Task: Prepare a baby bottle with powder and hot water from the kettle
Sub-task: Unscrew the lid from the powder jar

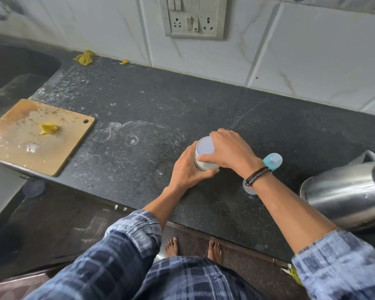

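Note:
A white powder container (204, 154) with a pale flat lid stands on the dark counter (160, 118). My left hand (187, 169) grips its side from the left. My right hand (228, 151) curls over the lid's right rim from above. Behind my right wrist stands the baby bottle (273, 161), with only its light blue cap showing. A small pale round disc (249, 188) lies on the counter below that wrist. The steel kettle (346, 195) stands at the right edge.
A wet wooden cutting board (30, 139) with a yellow scrap (48, 128) lies at the left, partly over the sink (13, 68). A yellow cloth (85, 57) lies at the back by the tiled wall. A socket panel (194, 18) is above.

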Tool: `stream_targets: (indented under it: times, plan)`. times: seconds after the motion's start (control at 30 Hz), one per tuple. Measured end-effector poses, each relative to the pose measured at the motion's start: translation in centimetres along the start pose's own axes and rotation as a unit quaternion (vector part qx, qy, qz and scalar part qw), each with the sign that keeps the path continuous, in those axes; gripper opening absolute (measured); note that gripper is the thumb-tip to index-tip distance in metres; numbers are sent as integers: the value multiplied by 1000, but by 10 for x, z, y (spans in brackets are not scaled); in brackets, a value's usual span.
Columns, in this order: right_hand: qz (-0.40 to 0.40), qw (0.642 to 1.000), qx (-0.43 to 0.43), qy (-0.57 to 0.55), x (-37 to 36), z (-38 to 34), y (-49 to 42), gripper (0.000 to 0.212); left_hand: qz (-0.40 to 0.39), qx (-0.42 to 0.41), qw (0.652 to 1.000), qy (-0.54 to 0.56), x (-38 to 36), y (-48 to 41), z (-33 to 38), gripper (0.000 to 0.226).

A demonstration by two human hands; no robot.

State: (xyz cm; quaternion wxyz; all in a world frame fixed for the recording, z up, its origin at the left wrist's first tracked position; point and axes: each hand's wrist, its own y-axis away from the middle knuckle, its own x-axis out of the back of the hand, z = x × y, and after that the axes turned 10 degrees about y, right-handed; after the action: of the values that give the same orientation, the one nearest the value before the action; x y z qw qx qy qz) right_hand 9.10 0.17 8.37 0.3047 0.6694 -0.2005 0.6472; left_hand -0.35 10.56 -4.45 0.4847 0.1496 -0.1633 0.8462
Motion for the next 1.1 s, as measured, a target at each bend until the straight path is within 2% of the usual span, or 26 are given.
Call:
stream_targets:
  times: [0.2, 0.37, 0.47, 0.6, 0.67, 0.73, 0.83, 1.1]
  plan:
    - [-15, 999, 34, -6, 3, 2, -1, 57, 4, 10, 1000, 5, -2, 0, -1, 96]
    - [-63, 994, 93, -5, 10, 6, -3, 55, 7, 17, 1000, 5, -1, 1, 1, 95]
    - [-99, 989, 104, -17, 17, 9, -7, 67, 14, 13, 1000, -6, -1, 2, 2, 95]
    - [-133, 988, 66, -37, 17, 5, -7, 101, 2, 16, 1000, -9, -1, 0, 1, 92]
    - [-93, 995, 25, -32, 10, -1, -3, 97, -4, 15, 1000, -3, -1, -1, 0, 92]
    - [-49, 999, 2, -11, 4, -6, 0, 79, -7, 13, 1000, 0, -1, -1, 0, 94]
    - [-37, 999, 8, -15, 1, -7, -2, 67, -7, 11, 1000, 0, -2, -1, -2, 95]
    - [-114, 989, 47, -80, 10, 3, -13, 89, -4, 4, 1000, -17, -3, -2, -5, 96]
